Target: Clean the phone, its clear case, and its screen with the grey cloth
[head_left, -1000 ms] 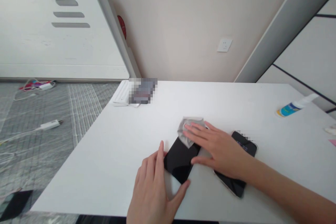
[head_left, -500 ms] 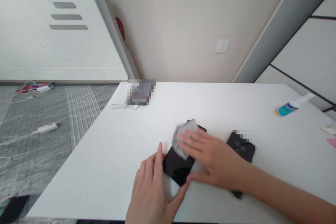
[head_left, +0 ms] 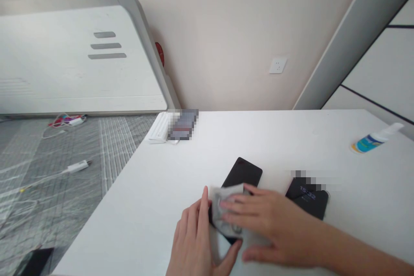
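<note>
A black smartphone (head_left: pixel 245 174) lies screen up and aslant on the white table. My left hand (head_left: pixel 194 239) steadies its near end, fingers along the left edge and thumb at the bottom corner. Under the fingers of my right hand (head_left: pixel 270 220) a crumpled grey cloth (head_left: pixel 222 208) is pressed flat on the lower half of the screen. The phone's far half shows uncovered. To the right lies a second phone (head_left: pixel 307 202), its lit screen reading 15:32; my right forearm hides its near part.
A spray bottle (head_left: pixel 371 141) lies on its side at the table's right. At the far left corner are a white pleated item (head_left: pixel 159 130) and a blurred dark object (head_left: pixel 183 125). Left of the table (head_left: pixel 129 207), a white cable (head_left: pixel 77 166) and a dark flat object (head_left: pixel 37 262) lie on grey bedding.
My right hand has slid the cloth from the phone's upper part down to its near end. My left hand keeps its hold. The whole view has shifted slightly.
</note>
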Action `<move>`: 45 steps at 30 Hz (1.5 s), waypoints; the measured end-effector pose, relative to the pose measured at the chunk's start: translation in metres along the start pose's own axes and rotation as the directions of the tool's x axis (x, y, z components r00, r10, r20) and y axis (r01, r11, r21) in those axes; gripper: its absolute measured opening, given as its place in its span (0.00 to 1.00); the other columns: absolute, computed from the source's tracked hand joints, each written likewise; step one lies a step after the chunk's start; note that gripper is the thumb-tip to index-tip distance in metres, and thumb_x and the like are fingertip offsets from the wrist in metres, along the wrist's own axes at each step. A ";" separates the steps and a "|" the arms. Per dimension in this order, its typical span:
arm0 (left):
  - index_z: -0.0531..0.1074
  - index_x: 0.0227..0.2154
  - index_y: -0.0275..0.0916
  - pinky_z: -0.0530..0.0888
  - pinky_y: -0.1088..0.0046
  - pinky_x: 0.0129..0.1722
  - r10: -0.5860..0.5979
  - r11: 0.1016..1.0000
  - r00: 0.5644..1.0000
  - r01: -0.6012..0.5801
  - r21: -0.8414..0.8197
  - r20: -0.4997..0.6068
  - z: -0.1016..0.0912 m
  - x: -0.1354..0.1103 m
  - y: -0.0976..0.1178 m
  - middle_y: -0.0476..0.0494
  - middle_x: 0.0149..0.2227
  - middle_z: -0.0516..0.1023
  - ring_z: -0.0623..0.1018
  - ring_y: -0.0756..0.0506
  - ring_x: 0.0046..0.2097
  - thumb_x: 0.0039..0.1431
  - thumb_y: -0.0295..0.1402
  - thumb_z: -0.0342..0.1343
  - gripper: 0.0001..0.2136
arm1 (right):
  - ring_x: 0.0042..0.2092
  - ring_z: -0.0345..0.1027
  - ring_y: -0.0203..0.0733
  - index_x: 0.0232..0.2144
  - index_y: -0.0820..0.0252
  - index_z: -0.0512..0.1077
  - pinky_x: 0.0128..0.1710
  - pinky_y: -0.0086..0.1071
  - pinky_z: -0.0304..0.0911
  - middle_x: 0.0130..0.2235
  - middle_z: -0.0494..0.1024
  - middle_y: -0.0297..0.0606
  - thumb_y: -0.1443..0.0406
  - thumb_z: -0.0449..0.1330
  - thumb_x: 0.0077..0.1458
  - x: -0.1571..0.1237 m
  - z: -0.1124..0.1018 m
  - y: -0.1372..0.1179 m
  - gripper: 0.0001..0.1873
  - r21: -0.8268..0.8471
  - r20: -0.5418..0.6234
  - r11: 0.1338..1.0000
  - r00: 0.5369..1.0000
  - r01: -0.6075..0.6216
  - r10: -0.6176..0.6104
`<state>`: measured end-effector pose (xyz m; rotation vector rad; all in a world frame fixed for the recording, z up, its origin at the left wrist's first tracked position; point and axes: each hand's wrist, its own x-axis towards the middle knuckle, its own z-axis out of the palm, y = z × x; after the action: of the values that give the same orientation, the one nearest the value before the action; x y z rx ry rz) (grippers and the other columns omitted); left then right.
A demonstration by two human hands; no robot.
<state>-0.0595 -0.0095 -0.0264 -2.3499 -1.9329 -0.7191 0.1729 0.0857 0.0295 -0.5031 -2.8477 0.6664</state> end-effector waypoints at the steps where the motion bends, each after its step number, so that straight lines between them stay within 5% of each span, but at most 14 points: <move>1: 0.41 0.72 0.35 0.81 0.54 0.46 -0.016 1.000 1.000 0.016 -0.005 -0.007 0.000 0.001 0.001 0.32 0.52 0.75 0.77 0.35 0.50 0.55 0.47 0.64 0.51 | 0.68 0.60 0.44 0.65 0.56 0.66 0.73 0.45 0.44 0.67 0.67 0.37 0.49 0.55 0.68 -0.003 -0.004 0.004 0.30 -0.028 -0.047 0.995 0.994 -0.096 0.095; 4: 0.41 0.72 0.36 0.81 0.54 0.45 -0.042 0.999 0.999 0.041 -0.017 -0.018 0.000 0.003 0.003 0.33 0.51 0.75 0.78 0.35 0.49 0.57 0.48 0.63 0.49 | 0.67 0.63 0.50 0.61 0.58 0.71 0.72 0.48 0.46 0.65 0.69 0.40 0.47 0.57 0.67 -0.009 -0.013 0.010 0.30 -0.090 -0.127 0.976 0.974 -0.199 0.187; 9: 0.41 0.73 0.38 0.80 0.53 0.47 -0.020 0.999 1.000 0.020 -0.035 0.009 -0.003 0.002 0.003 0.33 0.53 0.75 0.77 0.34 0.51 0.55 0.46 0.64 0.50 | 0.62 0.70 0.44 0.56 0.57 0.75 0.70 0.40 0.54 0.59 0.77 0.35 0.45 0.55 0.67 -0.010 -0.014 0.009 0.28 0.000 -0.031 1.000 0.999 0.016 -0.016; 14: 0.42 0.73 0.38 0.80 0.54 0.46 -0.045 0.998 0.999 0.045 -0.033 0.008 -0.005 0.003 0.002 0.33 0.52 0.75 0.77 0.35 0.50 0.58 0.49 0.62 0.48 | 0.59 0.72 0.52 0.54 0.59 0.77 0.65 0.48 0.62 0.59 0.77 0.43 0.53 0.56 0.69 -0.014 -0.015 0.018 0.21 -0.134 -0.237 0.975 0.961 -0.179 0.144; 18: 0.41 0.73 0.37 0.80 0.53 0.47 -0.008 1.000 1.000 0.008 -0.028 -0.002 -0.004 0.003 0.002 0.32 0.53 0.75 0.77 0.34 0.51 0.56 0.47 0.63 0.49 | 0.61 0.71 0.47 0.57 0.61 0.74 0.67 0.41 0.59 0.59 0.76 0.39 0.45 0.55 0.67 -0.006 -0.002 0.003 0.31 -0.050 -0.069 0.996 0.995 0.068 -0.072; 24: 0.40 0.73 0.41 0.79 0.53 0.47 -0.065 0.996 0.998 0.065 -0.055 -0.002 -0.002 0.003 0.005 0.34 0.53 0.75 0.77 0.34 0.51 0.58 0.50 0.61 0.48 | 0.63 0.68 0.55 0.59 0.66 0.72 0.67 0.49 0.59 0.62 0.72 0.50 0.50 0.53 0.70 -0.003 -0.003 0.008 0.29 -0.155 -0.242 0.966 0.956 -0.205 0.164; 29: 0.39 0.73 0.42 0.78 0.52 0.48 -0.059 0.996 0.998 0.060 -0.066 0.026 -0.004 0.003 0.005 0.34 0.54 0.74 0.76 0.33 0.52 0.57 0.47 0.63 0.49 | 0.65 0.65 0.44 0.62 0.59 0.69 0.70 0.39 0.52 0.63 0.73 0.38 0.42 0.53 0.66 0.005 0.003 -0.004 0.35 -0.059 -0.021 0.997 0.998 0.057 -0.058; 34: 0.41 0.73 0.41 0.79 0.52 0.47 -0.076 0.995 0.997 0.076 -0.064 -0.001 -0.004 0.004 0.008 0.34 0.53 0.74 0.76 0.34 0.51 0.59 0.49 0.61 0.47 | 0.67 0.61 0.54 0.64 0.63 0.67 0.69 0.52 0.53 0.66 0.67 0.49 0.47 0.55 0.68 0.001 0.001 0.007 0.33 -0.134 -0.221 0.959 0.951 -0.249 0.216; 39: 0.39 0.73 0.40 0.79 0.52 0.47 -0.041 0.998 0.999 0.041 -0.050 0.012 -0.003 0.001 0.007 0.34 0.53 0.74 0.76 0.34 0.51 0.57 0.46 0.63 0.49 | 0.70 0.57 0.43 0.66 0.62 0.63 0.72 0.40 0.46 0.68 0.65 0.39 0.43 0.56 0.65 0.006 0.006 -0.006 0.38 -0.076 0.018 0.994 0.997 0.082 -0.081; 41: 0.40 0.73 0.39 0.79 0.52 0.47 -0.047 0.998 0.999 0.048 -0.049 0.012 -0.003 0.002 0.007 0.34 0.53 0.74 0.76 0.34 0.51 0.58 0.46 0.62 0.48 | 0.69 0.58 0.43 0.65 0.60 0.64 0.72 0.41 0.46 0.67 0.66 0.39 0.43 0.53 0.67 0.006 0.003 0.002 0.36 -0.112 -0.038 0.994 0.999 -0.014 0.010; 43: 0.41 0.73 0.39 0.79 0.52 0.46 -0.063 0.997 0.998 0.062 -0.043 -0.003 -0.004 0.004 0.007 0.34 0.52 0.74 0.76 0.34 0.50 0.59 0.48 0.61 0.47 | 0.68 0.59 0.50 0.65 0.65 0.64 0.71 0.49 0.48 0.67 0.65 0.47 0.44 0.52 0.68 0.002 0.000 0.012 0.37 -0.163 -0.163 0.966 0.971 -0.202 0.175; 45: 0.41 0.72 0.38 0.80 0.51 0.45 -0.063 0.997 0.998 0.063 -0.039 -0.005 -0.004 0.005 0.007 0.34 0.52 0.74 0.76 0.34 0.50 0.59 0.49 0.60 0.47 | 0.69 0.57 0.57 0.66 0.69 0.63 0.71 0.53 0.48 0.68 0.62 0.53 0.42 0.53 0.66 0.000 0.001 0.014 0.41 -0.183 -0.205 0.948 0.954 -0.259 0.221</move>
<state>-0.0536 -0.0075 -0.0190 -2.3150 -2.0174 -0.7741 0.1763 0.0969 0.0224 -0.9084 -2.7183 0.3357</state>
